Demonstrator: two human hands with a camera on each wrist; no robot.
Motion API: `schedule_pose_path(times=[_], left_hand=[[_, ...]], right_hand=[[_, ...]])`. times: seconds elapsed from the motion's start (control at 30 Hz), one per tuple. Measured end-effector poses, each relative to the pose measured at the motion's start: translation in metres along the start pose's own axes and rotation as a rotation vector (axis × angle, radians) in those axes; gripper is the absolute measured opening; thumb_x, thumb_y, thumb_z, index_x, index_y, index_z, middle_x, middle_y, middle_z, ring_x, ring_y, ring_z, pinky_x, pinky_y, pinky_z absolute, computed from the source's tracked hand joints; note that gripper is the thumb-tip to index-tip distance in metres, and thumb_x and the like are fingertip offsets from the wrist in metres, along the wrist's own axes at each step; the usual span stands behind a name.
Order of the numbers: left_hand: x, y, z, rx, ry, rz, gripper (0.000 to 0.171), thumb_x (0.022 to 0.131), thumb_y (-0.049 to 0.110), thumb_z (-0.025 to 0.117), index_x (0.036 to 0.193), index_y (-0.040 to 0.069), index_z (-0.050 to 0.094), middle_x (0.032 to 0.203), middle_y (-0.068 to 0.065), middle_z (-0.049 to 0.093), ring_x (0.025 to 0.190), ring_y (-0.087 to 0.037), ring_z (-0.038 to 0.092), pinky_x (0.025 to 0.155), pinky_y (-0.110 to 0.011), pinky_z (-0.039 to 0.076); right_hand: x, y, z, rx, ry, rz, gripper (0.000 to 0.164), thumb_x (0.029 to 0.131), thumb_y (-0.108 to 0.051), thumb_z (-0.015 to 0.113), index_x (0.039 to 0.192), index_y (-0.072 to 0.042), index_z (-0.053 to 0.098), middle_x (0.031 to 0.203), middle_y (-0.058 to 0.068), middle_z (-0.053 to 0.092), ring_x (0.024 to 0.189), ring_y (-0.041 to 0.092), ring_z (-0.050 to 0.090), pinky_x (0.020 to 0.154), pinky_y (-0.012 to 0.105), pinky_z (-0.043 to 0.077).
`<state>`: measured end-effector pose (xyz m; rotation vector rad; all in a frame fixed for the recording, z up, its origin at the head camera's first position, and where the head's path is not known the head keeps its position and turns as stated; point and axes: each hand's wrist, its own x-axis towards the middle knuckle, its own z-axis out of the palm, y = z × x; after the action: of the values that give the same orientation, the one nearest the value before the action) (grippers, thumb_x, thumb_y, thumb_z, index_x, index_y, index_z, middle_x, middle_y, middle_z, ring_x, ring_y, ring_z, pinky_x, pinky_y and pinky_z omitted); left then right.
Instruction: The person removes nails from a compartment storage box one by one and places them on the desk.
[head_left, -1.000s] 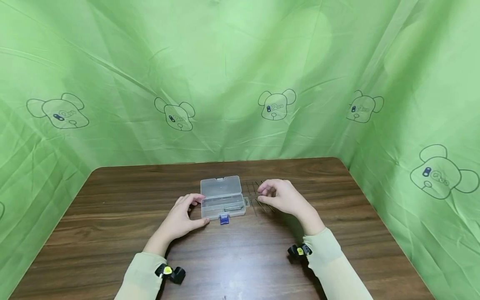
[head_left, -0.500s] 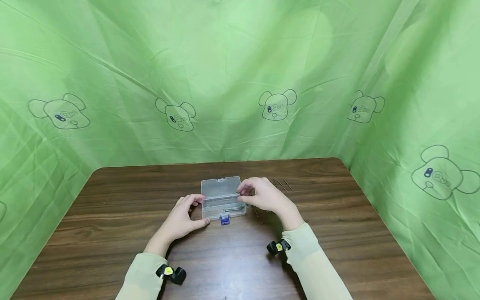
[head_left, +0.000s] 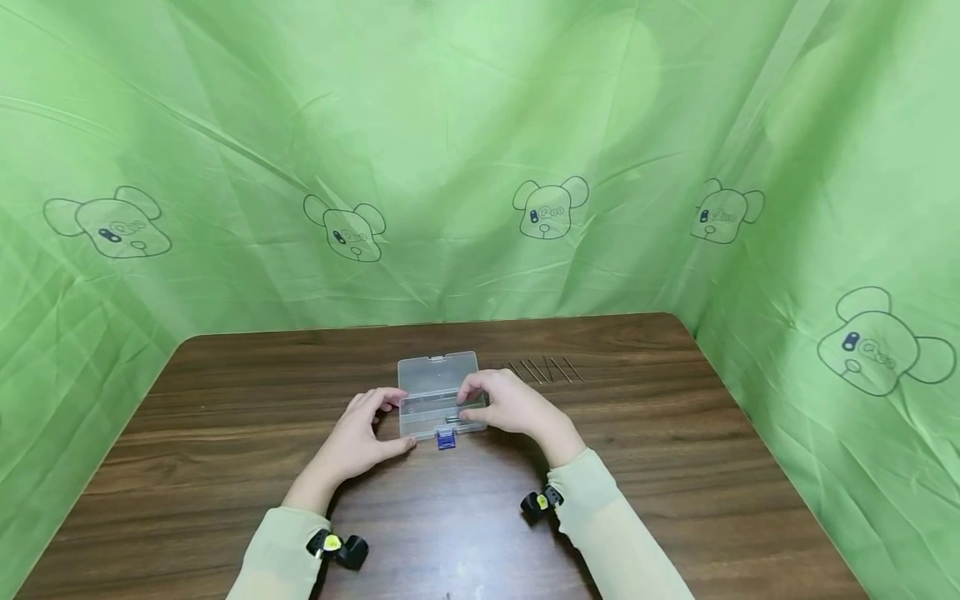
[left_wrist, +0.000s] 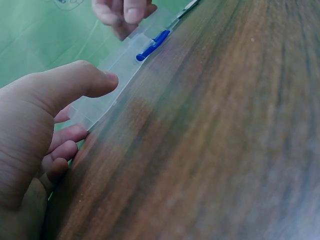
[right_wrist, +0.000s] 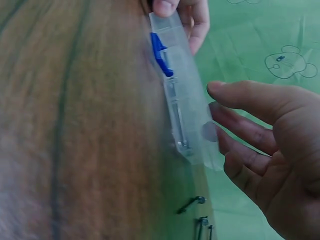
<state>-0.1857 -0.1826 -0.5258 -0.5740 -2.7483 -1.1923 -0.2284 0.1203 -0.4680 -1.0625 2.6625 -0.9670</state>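
A clear plastic box [head_left: 420, 426] lies on the table with its lid [head_left: 435, 373] raised at the back and a blue latch [head_left: 446, 439] at the front. My left hand [head_left: 356, 442] holds the box's left end, thumb at the front corner and fingers behind. Over the right half of the box, my right hand [head_left: 517, 408] reaches down with its fingertips inside. In the right wrist view its thumb and fingers stand apart, with nothing showing between them. Thin metal nails [right_wrist: 179, 120] lie in the box's right compartment, partly covered by the right hand in the head view.
Several thin dark nails [head_left: 534, 372] lie in a slanted row on the wooden table [head_left: 465, 517], right of the box and beyond the right hand. A green curtain [head_left: 450, 275] with printed bear heads hangs along the table's back and sides.
My right hand has moved left from the nails on the table to above the box, then down into it. The row of nails is now uncovered. The left hand stays at the box.
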Motion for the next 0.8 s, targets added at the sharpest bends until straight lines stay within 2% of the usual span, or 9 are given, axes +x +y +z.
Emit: schedule_pose_path(times=[0.27, 0.47, 0.63, 0.8], left_hand=[[0.0001, -0.0011, 0.0001, 0.005, 0.006, 0.012, 0.073, 0.079, 0.028, 0.1, 0.141, 0.016, 0.065, 0.124, -0.001, 0.068, 0.116, -0.023, 0.057, 0.097, -0.046, 0.053], [0.0, -0.003, 0.0006, 0.007, 0.007, 0.015, 0.072, 0.079, 0.028, 0.1, 0.141, 0.016, 0.065, 0.125, 0.0, 0.068, 0.117, -0.023, 0.057, 0.098, -0.046, 0.052], [0.0003, -0.0039, 0.0008, 0.013, 0.004, 0.015, 0.072, 0.08, 0.029, 0.099, 0.141, 0.016, 0.064, 0.125, 0.001, 0.068, 0.117, -0.023, 0.057, 0.098, -0.046, 0.053], [0.0008, -0.0046, 0.0009, 0.015, 0.005, 0.022, 0.072, 0.08, 0.03, 0.099, 0.141, 0.016, 0.064, 0.126, 0.001, 0.068, 0.117, -0.023, 0.057, 0.098, -0.046, 0.053]], right_hand=[[0.0029, -0.0016, 0.0065, -0.081, -0.003, -0.028, 0.005, 0.095, -0.014, 0.087, 0.099, -0.015, 0.085, 0.105, -0.002, 0.079, 0.108, 0.018, 0.073, 0.102, 0.037, 0.057], [0.0037, -0.0021, 0.0075, -0.14, -0.019, -0.076, 0.008, 0.094, -0.017, 0.088, 0.101, -0.014, 0.088, 0.106, -0.001, 0.079, 0.108, 0.019, 0.074, 0.101, 0.035, 0.057], [0.0036, -0.0017, 0.0076, -0.19, -0.036, -0.081, 0.012, 0.094, -0.021, 0.087, 0.104, -0.015, 0.089, 0.109, -0.001, 0.078, 0.108, 0.019, 0.073, 0.103, 0.039, 0.054], [0.0043, 0.0015, 0.0098, -0.193, -0.034, -0.099, 0.011, 0.094, -0.02, 0.087, 0.104, -0.015, 0.089, 0.109, 0.0, 0.078, 0.107, 0.019, 0.073, 0.103, 0.038, 0.055]])
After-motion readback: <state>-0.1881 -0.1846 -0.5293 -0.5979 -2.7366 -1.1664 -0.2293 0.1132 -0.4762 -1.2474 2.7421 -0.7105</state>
